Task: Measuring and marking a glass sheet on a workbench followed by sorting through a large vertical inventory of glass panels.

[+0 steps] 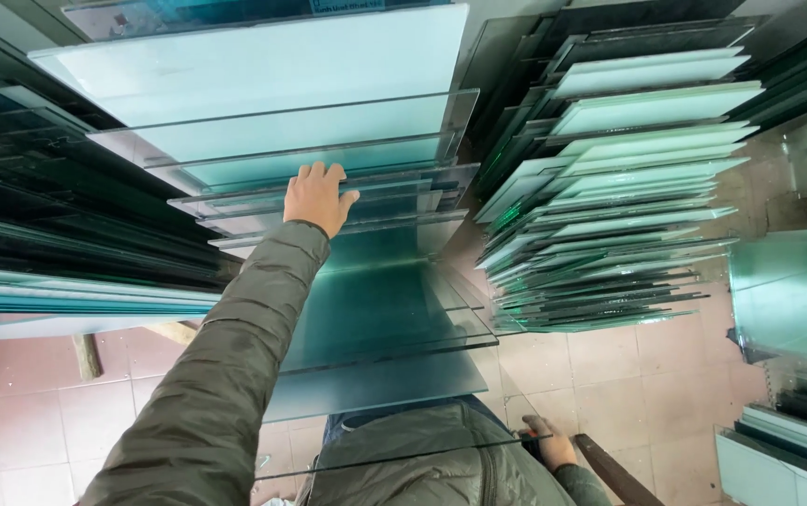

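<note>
Several clear and frosted glass sheets (375,309) stand on edge in a stack in front of me. My left hand (317,197) reaches out in an olive jacket sleeve, its fingers curled over the top edge of one sheet in the middle of the stack. Low down by my body, my right hand (549,440) grips the corner of the nearest glass sheet (394,454), whose edge runs across my jacket. A dark brown bar (614,473) slants just right of that hand.
A second stack of frosted greenish panes (628,187) leans at the right. Dark tinted sheets (57,225) fill the left. More glass pieces (788,290) lie at the far right. The floor is pinkish tile (610,375), with wooden blocks (87,354) at the left.
</note>
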